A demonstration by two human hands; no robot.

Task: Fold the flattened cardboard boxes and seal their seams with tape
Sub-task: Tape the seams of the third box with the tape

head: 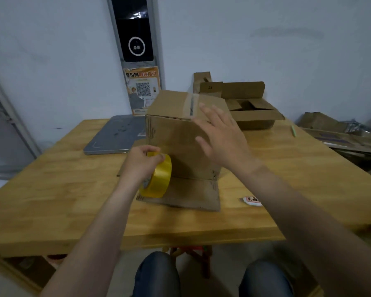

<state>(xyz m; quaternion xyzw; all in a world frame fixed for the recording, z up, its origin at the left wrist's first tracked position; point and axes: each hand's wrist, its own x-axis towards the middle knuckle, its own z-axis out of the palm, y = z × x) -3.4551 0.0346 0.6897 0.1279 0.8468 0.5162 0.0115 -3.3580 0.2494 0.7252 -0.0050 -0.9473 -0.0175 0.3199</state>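
Observation:
A folded cardboard box (pixel 171 138) stands upright in the middle of the wooden table (pixel 51 200), with a strip of clear tape (pixel 191 106) along its top seam. One flap lies flat on the table toward me. My left hand (pixel 140 163) grips a yellow tape roll (pixel 159 177) at the box's lower left front. My right hand (pixel 221 136) hovers with fingers spread in front of the box's upper right side; whether it touches the cardboard I cannot tell.
A grey laptop (pixel 114 136) lies behind the box on the left. Open cardboard boxes (pixel 251 112) sit at the back right. A small white packet (pixel 252 200) lies near my right forearm. A green pen (pixel 293 130) and more cardboard (pixel 338 133) are at the right.

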